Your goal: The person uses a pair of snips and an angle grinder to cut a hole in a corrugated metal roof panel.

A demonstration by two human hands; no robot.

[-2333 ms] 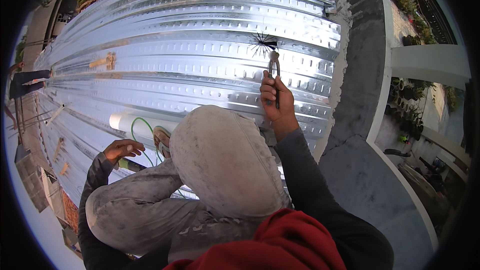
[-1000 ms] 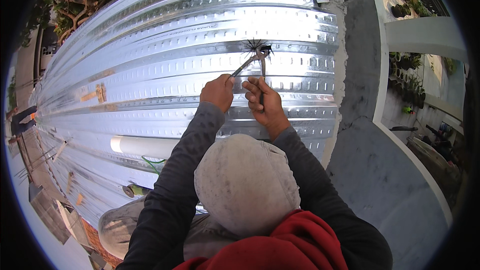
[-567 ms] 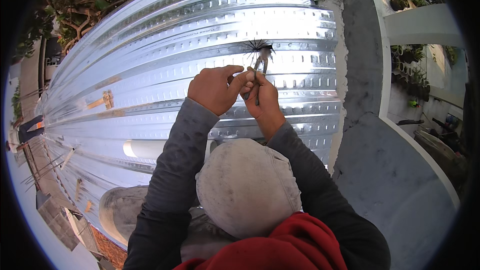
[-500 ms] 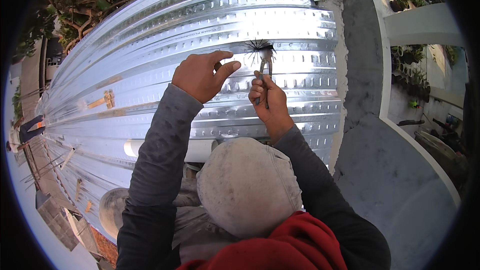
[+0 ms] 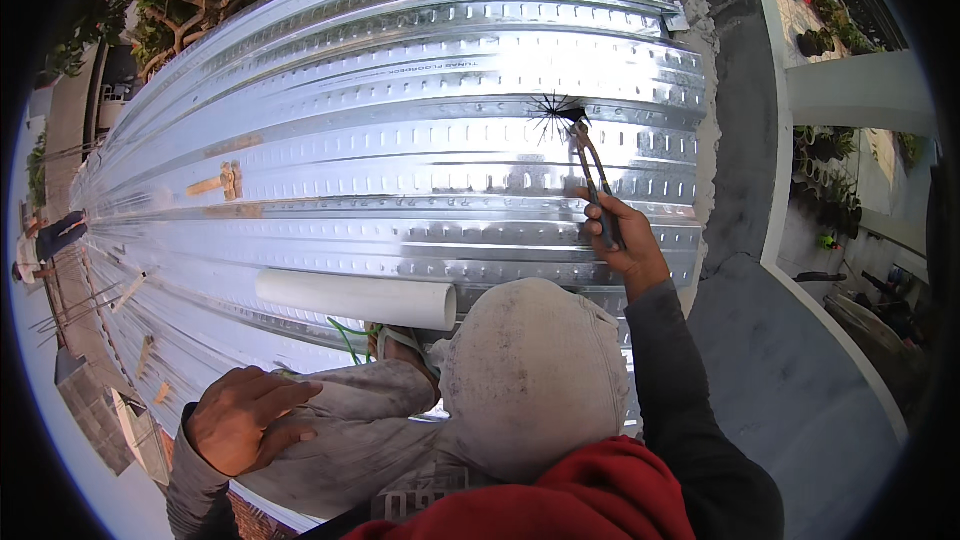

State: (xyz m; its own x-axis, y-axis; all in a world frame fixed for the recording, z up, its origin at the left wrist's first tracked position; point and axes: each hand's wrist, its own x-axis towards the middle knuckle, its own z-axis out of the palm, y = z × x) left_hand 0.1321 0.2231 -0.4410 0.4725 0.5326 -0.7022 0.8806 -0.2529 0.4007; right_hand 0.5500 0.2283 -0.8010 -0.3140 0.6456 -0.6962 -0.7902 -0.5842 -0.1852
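Metal pincers (image 5: 587, 168) in right hand (image 5: 632, 243), mostly forward of it

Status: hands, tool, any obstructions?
Left hand empty; right hand holds dark-handled metal pincers. Head at dark jagged patch on silver ribbed metal sheet. White tubular pipe nearby, seemingly not blocking.

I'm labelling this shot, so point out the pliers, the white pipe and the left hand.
Pliers (image 5: 598, 169), head view, on one handle.
White pipe (image 5: 355, 300), head view, middle of its side.
Left hand (image 5: 240, 420), head view, back of the hand.

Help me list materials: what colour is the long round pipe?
The pipe is white; the head view shows it best.
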